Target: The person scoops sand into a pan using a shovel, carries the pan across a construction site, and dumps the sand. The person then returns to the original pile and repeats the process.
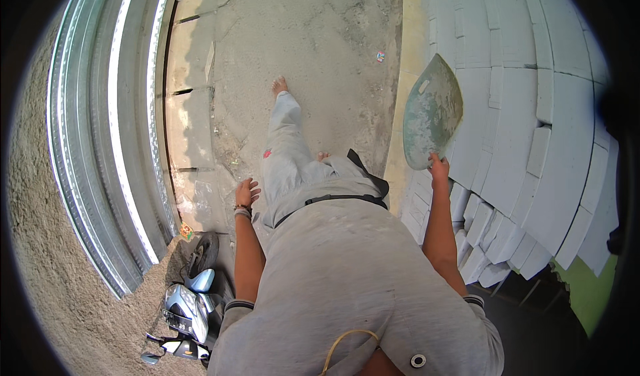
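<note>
My right hand grips the lower rim of a shallow pan, greenish-grey and crusted with dried pale residue. The pan hangs on edge out to my right, its far end pointing ahead, in front of a stack of white blocks. My fingertips show at the rim; the rest of the grip is partly hidden. At my left side, my left hand hangs near my trouser leg with its fingers apart and nothing in it. A band circles that wrist.
White blocks are stacked along the right. Long ribbed metal sheets lie at the left, beside rough sand. A motorbike stands at the lower left. Ahead runs a dusty concrete path with a scrap of litter.
</note>
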